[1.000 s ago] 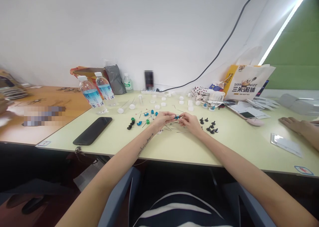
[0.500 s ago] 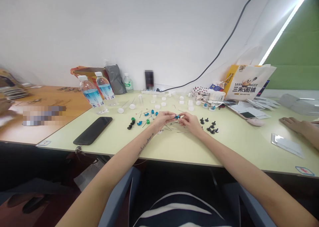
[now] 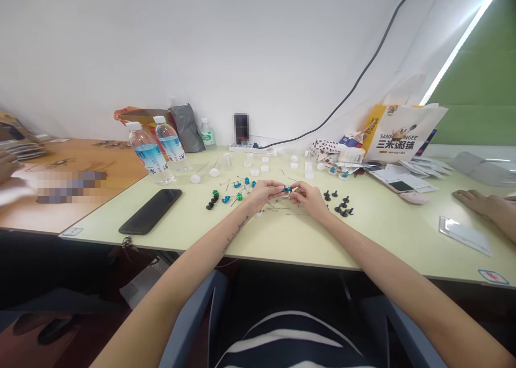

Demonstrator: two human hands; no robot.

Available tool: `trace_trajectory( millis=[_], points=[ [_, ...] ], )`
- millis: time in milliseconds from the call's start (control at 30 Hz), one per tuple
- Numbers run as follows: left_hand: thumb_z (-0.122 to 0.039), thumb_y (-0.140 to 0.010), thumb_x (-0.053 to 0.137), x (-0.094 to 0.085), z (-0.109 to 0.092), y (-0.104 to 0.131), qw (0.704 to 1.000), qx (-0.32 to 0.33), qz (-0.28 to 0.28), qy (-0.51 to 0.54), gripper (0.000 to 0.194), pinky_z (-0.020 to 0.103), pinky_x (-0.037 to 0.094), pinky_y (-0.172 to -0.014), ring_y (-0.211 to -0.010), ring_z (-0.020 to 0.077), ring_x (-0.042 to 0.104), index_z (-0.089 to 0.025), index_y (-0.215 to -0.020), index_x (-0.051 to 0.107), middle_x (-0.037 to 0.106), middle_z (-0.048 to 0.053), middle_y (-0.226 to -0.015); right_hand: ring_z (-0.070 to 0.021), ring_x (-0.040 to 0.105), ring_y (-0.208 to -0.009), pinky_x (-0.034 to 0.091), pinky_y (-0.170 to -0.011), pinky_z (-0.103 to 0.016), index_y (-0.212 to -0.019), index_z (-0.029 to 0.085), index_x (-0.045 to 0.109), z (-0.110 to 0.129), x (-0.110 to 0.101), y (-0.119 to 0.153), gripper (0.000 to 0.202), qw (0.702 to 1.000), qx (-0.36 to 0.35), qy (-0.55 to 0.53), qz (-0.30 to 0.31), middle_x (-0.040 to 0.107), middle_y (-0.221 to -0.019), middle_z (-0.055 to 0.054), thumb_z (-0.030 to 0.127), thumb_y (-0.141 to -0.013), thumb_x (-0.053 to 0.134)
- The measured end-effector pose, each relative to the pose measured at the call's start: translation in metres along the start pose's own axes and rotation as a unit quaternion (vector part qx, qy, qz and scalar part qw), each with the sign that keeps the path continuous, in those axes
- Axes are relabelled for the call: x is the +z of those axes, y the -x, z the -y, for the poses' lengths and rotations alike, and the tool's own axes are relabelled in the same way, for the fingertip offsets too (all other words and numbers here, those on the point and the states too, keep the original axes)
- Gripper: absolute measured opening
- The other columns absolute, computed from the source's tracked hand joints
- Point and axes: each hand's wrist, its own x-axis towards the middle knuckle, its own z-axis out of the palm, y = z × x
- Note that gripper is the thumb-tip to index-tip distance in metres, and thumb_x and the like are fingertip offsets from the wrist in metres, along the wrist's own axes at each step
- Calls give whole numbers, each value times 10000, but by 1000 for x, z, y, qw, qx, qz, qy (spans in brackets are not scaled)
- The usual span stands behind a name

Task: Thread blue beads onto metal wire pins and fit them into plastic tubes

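Observation:
Over the middle of the pale green table [image 3: 193, 212], my left hand [image 3: 264, 192] pinches a small blue part [image 3: 286, 189] between its fingertips. My right hand [image 3: 305, 194] is closed at the other side of the same blue part, its fingertips touching it or something thin on it that is too small to name. Thin metal pins [image 3: 278, 207] lie under and around both hands. To the left are loose blue parts [image 3: 226, 199], green parts [image 3: 239, 197] and black parts [image 3: 210, 204]. Several black parts [image 3: 344, 212] stand right of my right hand.
A black phone [image 3: 151, 212] and two water bottles [image 3: 150, 155] are at the left. White caps [image 3: 264, 168] and clear tubes sit behind my hands. A paper bag [image 3: 397, 134] stands back right. Other people's hands [image 3: 473, 200] show at the right and left edges.
The other person's hand at the far left has moved and is blurred over the orange table. My hands and the blue part stay in nearly the same place.

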Motion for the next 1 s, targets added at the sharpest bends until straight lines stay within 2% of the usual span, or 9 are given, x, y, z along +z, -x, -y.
trace_trajectory(
  millis=[600,833,1000],
  points=[
    [-160,-641,733,0,-1,0,1000,-3,5,0,186,297,466,-900,-779,146,654,-71,-782,650,681,77,-788,-146,610,-541,513,-546,-274,-889,195,562,0,0,0,216,1000,4,-2,3,650,-661,-12,383,-785,541],
    [-163,-645,732,-1,1,-1,1000,4,0,2,181,306,469,-902,-782,156,656,-75,-783,653,680,78,-792,-142,607,-537,510,-534,-269,-1003,208,530,2,0,1,270,1000,0,-2,-3,656,-678,-5,366,-784,540],
    [-160,-646,732,-1,1,-1,1000,4,0,2,181,317,468,-907,-778,156,657,-73,-783,651,679,81,-798,-146,611,-542,510,-530,-269,-964,209,530,1,0,1,244,1000,2,0,-6,656,-678,-5,368,-779,542]
  ],
)
